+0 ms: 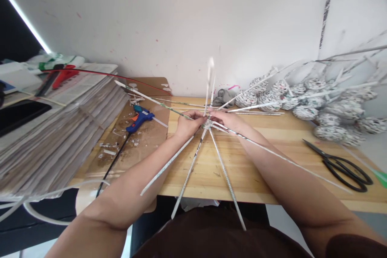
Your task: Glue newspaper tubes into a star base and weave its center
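Above the wooden table I hold a woven paper base [207, 123], a small knot of rolled newspaper with several long paper tubes [225, 169] fanning out like spokes. My left hand [191, 124] is closed on the left edge of the knot, thumb and fingers pinching it. My right hand [223, 117] grips the far right side, its fingertips partly hidden behind the spokes. Between the two hands a paper strip [209, 82] stands up, slightly blurred at its top. Two spokes point toward my body, and others spread left and right over my forearms.
At left, a blue glue gun [140, 122] lies on a brown board [117, 149] beside a tall newspaper stack [57, 137] carrying a phone [22, 117] and red-handled tool [64, 75]. At right are black scissors [341, 165] and several woven paper balls [305, 112]. A wall [187, 28] stands behind.
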Demonstrator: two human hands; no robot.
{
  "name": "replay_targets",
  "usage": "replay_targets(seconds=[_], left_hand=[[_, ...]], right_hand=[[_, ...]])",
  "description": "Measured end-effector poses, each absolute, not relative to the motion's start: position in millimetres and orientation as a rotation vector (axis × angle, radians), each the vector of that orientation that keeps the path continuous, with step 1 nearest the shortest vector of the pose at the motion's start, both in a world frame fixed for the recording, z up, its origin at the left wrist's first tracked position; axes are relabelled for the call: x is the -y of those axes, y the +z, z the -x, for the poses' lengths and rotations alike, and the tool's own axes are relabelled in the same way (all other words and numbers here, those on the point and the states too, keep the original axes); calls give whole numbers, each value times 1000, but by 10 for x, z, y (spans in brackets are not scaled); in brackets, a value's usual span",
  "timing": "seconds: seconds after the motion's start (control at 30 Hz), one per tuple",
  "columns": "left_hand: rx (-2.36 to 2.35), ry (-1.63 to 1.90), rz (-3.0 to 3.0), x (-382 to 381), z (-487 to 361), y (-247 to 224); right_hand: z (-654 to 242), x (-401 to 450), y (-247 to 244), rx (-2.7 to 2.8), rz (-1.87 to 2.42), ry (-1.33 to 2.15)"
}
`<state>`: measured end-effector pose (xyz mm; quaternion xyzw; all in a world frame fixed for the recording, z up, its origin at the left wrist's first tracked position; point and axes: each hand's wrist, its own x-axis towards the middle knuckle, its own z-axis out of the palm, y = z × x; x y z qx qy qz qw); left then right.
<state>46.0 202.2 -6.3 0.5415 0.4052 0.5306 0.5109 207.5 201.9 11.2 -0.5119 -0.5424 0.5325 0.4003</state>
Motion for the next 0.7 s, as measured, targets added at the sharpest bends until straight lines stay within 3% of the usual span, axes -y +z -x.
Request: replay_targets(seconds=[0.13,0.7], left_hand=[[-950,1223,-1209,-2039,-454,-92],[-863,1057,-877,-2059,-443,-88]], right_hand=[[-1978,-2022,114,1116,1336,1394],[-2096,-2043,103,1270,1320,1316]])
